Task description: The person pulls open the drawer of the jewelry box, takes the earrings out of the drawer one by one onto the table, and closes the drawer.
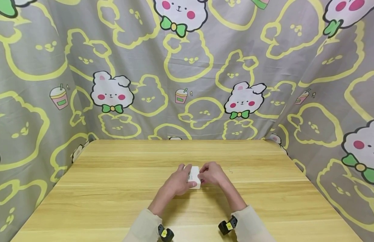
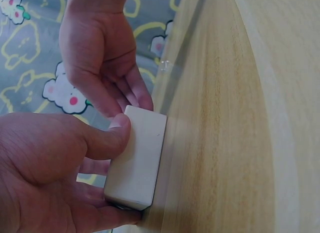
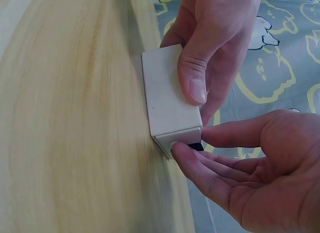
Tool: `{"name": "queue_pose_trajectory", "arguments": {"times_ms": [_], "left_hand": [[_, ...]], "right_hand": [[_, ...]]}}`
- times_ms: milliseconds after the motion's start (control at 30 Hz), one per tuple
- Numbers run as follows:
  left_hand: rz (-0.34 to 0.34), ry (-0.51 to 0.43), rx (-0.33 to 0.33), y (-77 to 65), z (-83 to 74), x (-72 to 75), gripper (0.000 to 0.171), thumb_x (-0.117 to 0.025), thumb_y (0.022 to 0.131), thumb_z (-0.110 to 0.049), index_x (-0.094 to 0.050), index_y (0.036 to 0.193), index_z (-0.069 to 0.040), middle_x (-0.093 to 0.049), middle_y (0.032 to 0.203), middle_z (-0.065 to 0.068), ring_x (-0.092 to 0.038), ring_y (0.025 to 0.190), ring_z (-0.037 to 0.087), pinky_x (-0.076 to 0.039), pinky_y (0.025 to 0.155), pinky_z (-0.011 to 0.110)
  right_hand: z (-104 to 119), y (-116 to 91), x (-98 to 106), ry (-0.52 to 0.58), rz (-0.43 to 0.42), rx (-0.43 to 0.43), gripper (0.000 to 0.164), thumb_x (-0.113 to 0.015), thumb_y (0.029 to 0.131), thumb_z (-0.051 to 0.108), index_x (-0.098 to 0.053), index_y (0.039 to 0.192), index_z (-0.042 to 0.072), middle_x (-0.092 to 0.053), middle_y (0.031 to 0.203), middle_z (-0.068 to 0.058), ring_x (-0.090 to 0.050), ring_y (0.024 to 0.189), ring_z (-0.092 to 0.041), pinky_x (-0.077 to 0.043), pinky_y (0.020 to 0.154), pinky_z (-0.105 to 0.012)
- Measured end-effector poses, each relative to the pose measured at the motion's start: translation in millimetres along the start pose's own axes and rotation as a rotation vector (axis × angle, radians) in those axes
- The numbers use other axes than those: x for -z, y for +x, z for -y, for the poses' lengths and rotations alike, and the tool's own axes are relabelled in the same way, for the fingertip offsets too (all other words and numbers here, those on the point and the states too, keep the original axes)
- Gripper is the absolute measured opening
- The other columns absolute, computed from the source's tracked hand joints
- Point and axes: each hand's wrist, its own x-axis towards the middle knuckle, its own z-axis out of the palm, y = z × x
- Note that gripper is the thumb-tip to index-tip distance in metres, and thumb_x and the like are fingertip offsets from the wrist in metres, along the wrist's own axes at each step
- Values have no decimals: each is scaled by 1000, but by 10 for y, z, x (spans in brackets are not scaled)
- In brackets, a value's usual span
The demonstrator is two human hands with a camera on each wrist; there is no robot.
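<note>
A small white box (image 1: 194,174) with dark print on its top face sits near the middle of the table. My left hand (image 1: 178,181) grips it from the left; in the left wrist view the thumb lies on one broad side and the fingers wrap around below. My right hand (image 1: 213,173) is at the box's right end. In the right wrist view its thumb and a finger pinch at that end face, where a small black tab (image 3: 197,146) sticks out between them. The end flap's edge shows there as a thin line. The box's inside is hidden.
A wooden table (image 1: 114,168) spreads around the hands. On it, right of the right hand, lies a tiny clear piece (image 1: 230,171). A grey curtain (image 1: 138,67) with cartoon prints hangs behind and along both sides of the table.
</note>
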Motion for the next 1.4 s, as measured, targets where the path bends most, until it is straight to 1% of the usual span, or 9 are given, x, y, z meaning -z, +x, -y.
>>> {"name": "queue_pose_trajectory", "arguments": {"times_ms": [267,467,667,833,1167,1333,1400], "left_hand": [[-2,14,-8,1,5,-4,74,-70,96,-33,-36,155,-3,-41,149,23,-58,91,26,-53,81,44],[-4,20,-12,8,15,-12,74,-70,96,-33,-36,155,-3,-42,147,22,-57,90,25,-52,80,43],[-10,22,-16,0,13,-7,74,-70,96,-33,-37,154,-2,-42,148,23,-58,94,28,-53,84,46],[-10,13,-19,2,13,-11,74,-70,96,-32,-37,154,-2,-43,146,23,-57,91,26,-52,82,45],[-14,1,-14,13,18,-23,74,-71,95,-32,-37,154,-3,-44,144,22,-55,87,24,-51,79,42],[-27,-3,-12,15,20,-32,74,-72,95,-31,-38,154,-2,-44,144,22,-56,91,25,-52,81,43],[-31,-1,-11,18,21,-34,74,-72,95,-31,-38,154,-1,-44,145,23,-58,94,27,-53,85,46]], "right_hand": [[5,-7,-1,3,10,4,8,-71,85,-1,-69,91,-6,-72,76,-14,-75,68,-31,-62,65,-38],[5,2,-15,11,11,7,8,-70,85,-3,-69,91,-8,-72,75,-14,-75,67,-32,-62,64,-37],[3,5,-31,0,20,24,8,-69,86,-3,-70,91,-8,-72,75,-13,-75,67,-30,-62,64,-37],[1,-1,-23,-11,20,21,8,-69,86,-2,-71,92,-6,-73,76,-12,-75,68,-31,-62,65,-37],[-11,5,-21,26,22,8,8,-68,86,-4,-70,93,-8,-72,76,-14,-74,68,-29,-62,64,-37],[-14,7,-18,40,29,6,10,-68,87,-3,-70,94,-9,-72,77,-14,-74,69,-30,-63,65,-37],[-10,8,-17,40,30,5,10,-68,87,-3,-70,95,-9,-72,78,-14,-74,69,-30,-63,65,-37]]}}
